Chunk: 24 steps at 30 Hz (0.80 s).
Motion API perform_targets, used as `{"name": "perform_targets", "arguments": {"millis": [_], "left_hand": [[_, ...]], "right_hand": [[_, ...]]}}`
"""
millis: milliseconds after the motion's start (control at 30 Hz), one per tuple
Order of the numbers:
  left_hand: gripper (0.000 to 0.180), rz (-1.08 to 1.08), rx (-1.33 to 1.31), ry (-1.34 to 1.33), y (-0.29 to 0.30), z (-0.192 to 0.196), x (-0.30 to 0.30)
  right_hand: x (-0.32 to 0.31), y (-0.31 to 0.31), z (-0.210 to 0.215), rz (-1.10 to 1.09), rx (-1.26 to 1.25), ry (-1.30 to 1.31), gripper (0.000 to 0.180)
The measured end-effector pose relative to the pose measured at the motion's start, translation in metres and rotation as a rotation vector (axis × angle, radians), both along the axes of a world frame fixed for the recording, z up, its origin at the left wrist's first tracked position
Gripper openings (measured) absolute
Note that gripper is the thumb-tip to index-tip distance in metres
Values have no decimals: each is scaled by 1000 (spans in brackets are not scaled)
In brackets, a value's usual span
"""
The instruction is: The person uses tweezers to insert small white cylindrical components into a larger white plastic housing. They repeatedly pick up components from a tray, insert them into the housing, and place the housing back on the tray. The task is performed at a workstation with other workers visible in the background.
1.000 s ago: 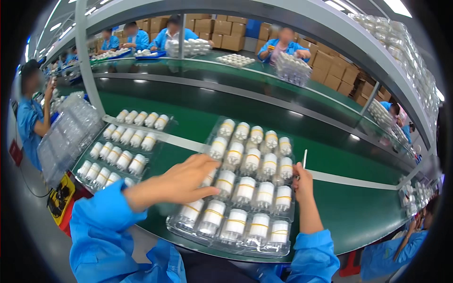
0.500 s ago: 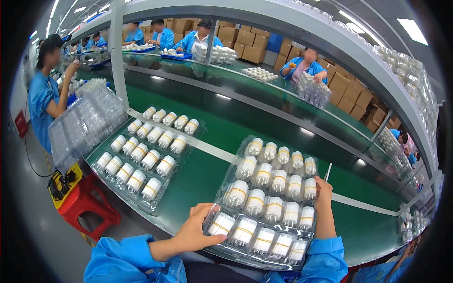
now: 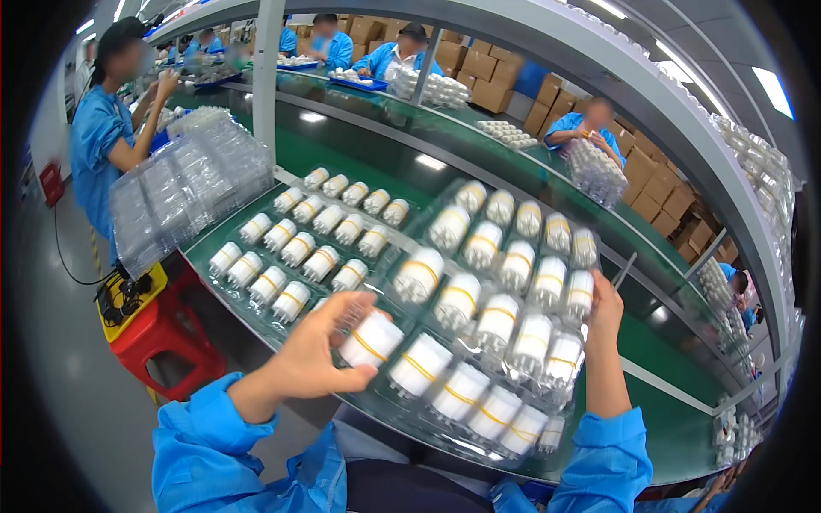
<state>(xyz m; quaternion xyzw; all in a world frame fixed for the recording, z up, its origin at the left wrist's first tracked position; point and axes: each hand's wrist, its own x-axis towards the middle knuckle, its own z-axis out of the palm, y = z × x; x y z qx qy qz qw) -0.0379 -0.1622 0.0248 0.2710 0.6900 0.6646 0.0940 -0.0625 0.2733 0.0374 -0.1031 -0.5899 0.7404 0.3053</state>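
A clear plastic tray (image 3: 402,318) holds rows of white cylinders with yellow bands and short pins. It is tilted above the green work surface, and its far left corner overlaps the view of a second tray. My left hand (image 3: 312,350) grips the near left corner, thumb beside a white cylinder (image 3: 372,338). My right hand (image 3: 605,312) is closed around the right edge, its fingers partly hidden. A thin pale stick (image 3: 626,269) juts up beside the right hand; I cannot tell whether it is held. The second filled tray (image 3: 224,286) lies flat to the left.
A stack of empty clear trays (image 3: 192,192) rises at the left, near a co-worker in blue (image 3: 94,141). Below stands a red stool (image 3: 162,342) with a yellow top and black cables. A grey post (image 3: 265,85) stands at the surface's far edge. Other workers sit beyond.
Both hands have raised the tray and shifted it leftward, closing the gap to the second tray in view. The whole view has swung slightly left.
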Motion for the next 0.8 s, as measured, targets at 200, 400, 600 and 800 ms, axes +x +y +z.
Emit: {"name": "perform_targets", "arguments": {"millis": [200, 400, 600, 800], "left_hand": [[78, 183, 53, 68, -99, 12, -41], [76, 275, 0, -17, -180, 7, -81], [71, 300, -37, -67, -221, -22, -108], [59, 565, 8, -52, -236, -59, -115]], "right_hand": [[-87, -106, 5, 83, 12, 18, 21], [-142, -201, -17, 172, -5, -86, 20], [-173, -249, -48, 202, -77, -226, 20], [-188, -232, -86, 396, -37, -484, 28]]}}
